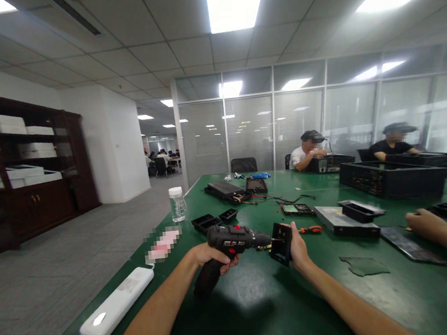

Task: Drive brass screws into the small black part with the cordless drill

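Note:
My left hand (pixel 211 255) is wrapped around the handle of a black cordless drill (pixel 228 238) with red details. The drill lies level above the table, its bit pointing right. In my right hand (pixel 298 249) is a small black plastic housing (pixel 281 247), held upright with its hollow side toward the drill. The bit's tip reaches the housing; whether it sits on a screw I cannot make out. Just behind the housing lies an orange-handled screwdriver (pixel 312 229). More black plastic housings (pixel 205 222) rest behind the drill.
A white power strip (pixel 118 304) runs along the left edge of the green table (pixel 255 318), near a clear bottle (pixel 177 207). Metal drives (pixel 347 224) and a large black computer case (pixel 392 179) stand right. Another person's hand (pixel 427 226) reaches in; two people sit opposite.

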Tool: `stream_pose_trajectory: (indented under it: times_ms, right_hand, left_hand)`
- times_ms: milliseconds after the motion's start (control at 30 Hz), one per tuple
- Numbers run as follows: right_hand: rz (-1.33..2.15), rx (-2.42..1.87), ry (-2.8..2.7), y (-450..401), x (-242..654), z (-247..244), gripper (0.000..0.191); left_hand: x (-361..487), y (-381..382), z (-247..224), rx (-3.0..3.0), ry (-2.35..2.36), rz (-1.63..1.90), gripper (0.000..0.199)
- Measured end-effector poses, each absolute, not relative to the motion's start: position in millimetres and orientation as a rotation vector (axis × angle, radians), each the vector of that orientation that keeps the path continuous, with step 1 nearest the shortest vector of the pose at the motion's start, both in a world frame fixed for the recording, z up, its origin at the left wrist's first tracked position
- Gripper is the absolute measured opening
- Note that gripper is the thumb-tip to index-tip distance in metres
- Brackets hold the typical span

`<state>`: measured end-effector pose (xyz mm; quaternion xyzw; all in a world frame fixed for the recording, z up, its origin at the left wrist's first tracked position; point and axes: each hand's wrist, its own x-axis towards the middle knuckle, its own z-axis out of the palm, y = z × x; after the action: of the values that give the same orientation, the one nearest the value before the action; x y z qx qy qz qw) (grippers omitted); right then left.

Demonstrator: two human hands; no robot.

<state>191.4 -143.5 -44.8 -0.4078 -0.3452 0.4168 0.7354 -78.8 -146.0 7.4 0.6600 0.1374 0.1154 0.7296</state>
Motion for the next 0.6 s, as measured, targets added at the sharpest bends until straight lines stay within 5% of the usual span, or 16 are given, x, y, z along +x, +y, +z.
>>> stream_pose_trajectory:
  times_ms: [600]
  right_hand:
    - [0.926, -0.886, -0.754, -143.9, 192.9, -44.0, 0.051]
  left_hand:
    - [-78.6, -146.0, 6.7, 1.431, 0.298, 0.263, 0.038]
